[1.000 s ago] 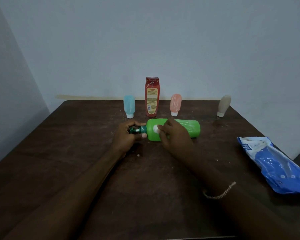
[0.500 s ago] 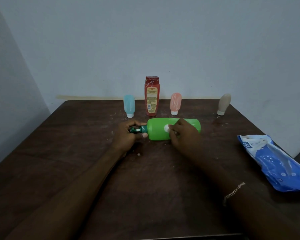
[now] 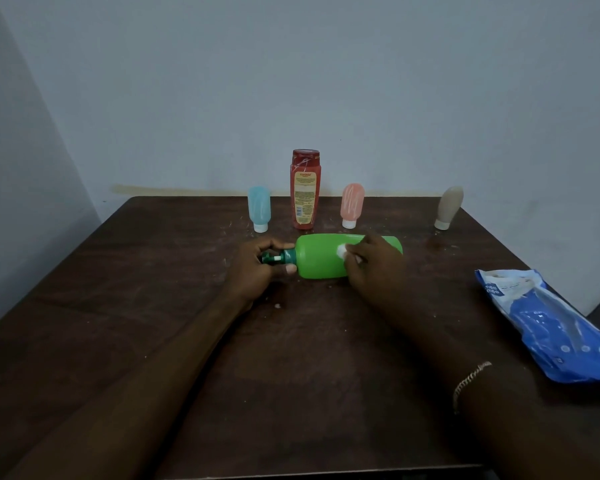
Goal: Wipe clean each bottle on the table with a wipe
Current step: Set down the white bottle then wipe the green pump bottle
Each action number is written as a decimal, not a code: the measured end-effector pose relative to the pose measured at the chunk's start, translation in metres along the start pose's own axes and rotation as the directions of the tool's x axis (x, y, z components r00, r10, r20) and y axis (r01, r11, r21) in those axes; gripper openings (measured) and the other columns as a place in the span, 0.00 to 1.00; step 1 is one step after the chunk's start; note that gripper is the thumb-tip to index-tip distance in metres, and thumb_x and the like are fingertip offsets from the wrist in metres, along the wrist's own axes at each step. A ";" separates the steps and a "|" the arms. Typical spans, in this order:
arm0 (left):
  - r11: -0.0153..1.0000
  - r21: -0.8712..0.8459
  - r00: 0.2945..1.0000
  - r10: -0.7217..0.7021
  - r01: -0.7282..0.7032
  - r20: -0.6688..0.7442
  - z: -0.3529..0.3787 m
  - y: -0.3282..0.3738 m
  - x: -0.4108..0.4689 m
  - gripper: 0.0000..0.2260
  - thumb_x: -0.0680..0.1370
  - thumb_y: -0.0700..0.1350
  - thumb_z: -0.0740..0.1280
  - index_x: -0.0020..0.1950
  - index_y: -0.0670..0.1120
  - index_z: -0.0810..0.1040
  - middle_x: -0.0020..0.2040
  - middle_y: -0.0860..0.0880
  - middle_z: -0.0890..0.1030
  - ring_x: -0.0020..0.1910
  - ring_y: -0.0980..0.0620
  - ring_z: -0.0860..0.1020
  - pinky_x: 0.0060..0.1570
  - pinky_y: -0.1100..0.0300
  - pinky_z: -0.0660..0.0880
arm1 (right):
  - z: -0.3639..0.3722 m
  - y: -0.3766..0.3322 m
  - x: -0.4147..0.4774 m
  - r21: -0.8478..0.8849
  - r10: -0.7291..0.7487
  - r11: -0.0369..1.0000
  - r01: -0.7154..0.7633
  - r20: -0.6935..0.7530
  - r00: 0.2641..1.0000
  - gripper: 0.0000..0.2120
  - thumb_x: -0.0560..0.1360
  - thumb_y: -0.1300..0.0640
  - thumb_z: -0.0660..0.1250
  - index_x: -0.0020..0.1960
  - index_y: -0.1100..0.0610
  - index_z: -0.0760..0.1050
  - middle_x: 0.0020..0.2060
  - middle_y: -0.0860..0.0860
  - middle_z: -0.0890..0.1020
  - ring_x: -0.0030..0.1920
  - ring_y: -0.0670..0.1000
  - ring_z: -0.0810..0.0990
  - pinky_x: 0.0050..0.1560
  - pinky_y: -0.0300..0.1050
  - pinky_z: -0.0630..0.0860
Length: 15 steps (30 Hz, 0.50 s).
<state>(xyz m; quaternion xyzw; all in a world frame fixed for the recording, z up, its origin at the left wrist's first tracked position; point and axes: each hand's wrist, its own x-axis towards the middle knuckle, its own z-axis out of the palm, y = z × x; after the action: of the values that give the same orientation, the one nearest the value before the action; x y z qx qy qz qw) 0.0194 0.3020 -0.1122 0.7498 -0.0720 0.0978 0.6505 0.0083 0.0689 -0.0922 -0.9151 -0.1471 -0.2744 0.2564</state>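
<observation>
The green bottle [image 3: 317, 261] is dark green at the neck, with a white wipe [image 3: 342, 251] on it. Behind it stand a pale blue tube [image 3: 259, 207], a yellow-labelled red bottle [image 3: 305, 192], a pink tube [image 3: 352, 202] and a beige tube [image 3: 449, 206]; right of it, a blue-and-white pack [image 3: 551, 323].

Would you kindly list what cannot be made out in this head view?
Head view:
- White wipe: mostly hidden under the right hand.
- Dark pump of the lying green plastic bottle: partly wrapped by the left hand.
- Label text on the tall red bottle: too small.
- Blue plastic wipes packet: cut by the right edge.
</observation>
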 end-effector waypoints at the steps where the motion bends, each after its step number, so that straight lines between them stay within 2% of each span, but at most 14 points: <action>1: 1.000 0.002 1.000 -0.001 0.001 -0.001 0.000 0.001 0.000 0.15 0.67 0.30 0.77 0.49 0.44 0.84 0.53 0.49 0.85 0.51 0.49 0.84 0.51 0.44 0.82 | 0.000 0.001 0.005 -0.005 0.030 1.000 -0.031 -0.029 0.999 0.09 0.78 0.55 0.66 0.49 0.58 0.83 0.39 0.50 0.75 0.37 0.47 0.72 0.38 0.38 0.60; 3: 1.000 0.016 1.000 0.004 -0.004 0.004 0.000 0.000 0.000 0.15 0.67 0.30 0.77 0.50 0.45 0.84 0.53 0.49 0.85 0.52 0.49 0.84 0.52 0.45 0.82 | 0.003 -0.004 0.017 -0.016 0.061 0.998 -0.062 -0.070 0.996 0.09 0.77 0.57 0.65 0.46 0.60 0.83 0.41 0.53 0.76 0.37 0.46 0.71 0.38 0.37 0.61; 6: 0.999 0.034 1.000 0.007 -0.007 0.002 -0.001 0.002 -0.001 0.15 0.68 0.32 0.77 0.51 0.45 0.84 0.53 0.50 0.85 0.52 0.51 0.84 0.53 0.46 0.82 | 0.011 -0.021 0.017 -0.007 -0.030 1.000 0.030 -0.015 0.999 0.10 0.78 0.57 0.64 0.50 0.60 0.82 0.43 0.54 0.77 0.40 0.49 0.75 0.42 0.44 0.74; 7: 1.000 0.030 1.000 0.004 -0.004 -0.001 -0.001 0.002 -0.002 0.15 0.68 0.31 0.77 0.51 0.45 0.84 0.53 0.51 0.85 0.52 0.51 0.84 0.53 0.46 0.82 | 0.010 -0.023 0.011 -0.009 -0.072 0.997 0.072 0.014 0.997 0.11 0.79 0.56 0.64 0.52 0.60 0.82 0.43 0.53 0.77 0.40 0.49 0.75 0.42 0.46 0.76; 9: 1.000 0.019 1.000 0.003 -0.003 -0.001 0.000 0.003 -0.002 0.14 0.68 0.31 0.76 0.50 0.44 0.84 0.53 0.51 0.85 0.52 0.51 0.84 0.52 0.46 0.82 | 0.003 -0.015 -0.003 -0.022 -0.115 0.993 0.117 0.052 0.992 0.11 0.79 0.53 0.64 0.53 0.58 0.82 0.41 0.51 0.76 0.39 0.48 0.75 0.40 0.47 0.76; 11: 1.000 0.010 1.000 0.008 -0.008 -0.001 -0.001 0.002 -0.002 0.14 0.68 0.30 0.76 0.48 0.46 0.84 0.51 0.50 0.85 0.51 0.49 0.84 0.51 0.44 0.82 | -0.006 -0.001 -0.009 -0.050 -0.078 0.995 0.080 0.057 0.995 0.11 0.79 0.51 0.64 0.53 0.56 0.82 0.41 0.50 0.76 0.38 0.49 0.75 0.38 0.46 0.75; 15: 1.000 0.011 1.000 0.012 -0.012 0.003 -0.001 -0.001 -0.003 0.15 0.68 0.31 0.76 0.47 0.49 0.84 0.52 0.49 0.85 0.52 0.48 0.84 0.52 0.42 0.82 | -0.006 0.008 0.007 -0.072 0.029 0.997 -0.033 -0.058 0.998 0.11 0.79 0.54 0.63 0.51 0.56 0.83 0.41 0.51 0.76 0.38 0.50 0.75 0.37 0.42 0.67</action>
<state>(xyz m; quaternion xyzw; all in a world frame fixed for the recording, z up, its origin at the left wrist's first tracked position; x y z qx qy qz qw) 0.0172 0.3036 -0.1139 0.7529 -0.0769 0.1011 0.6458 0.0146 0.0601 -0.0866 -0.9178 -0.1154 -0.3013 0.2313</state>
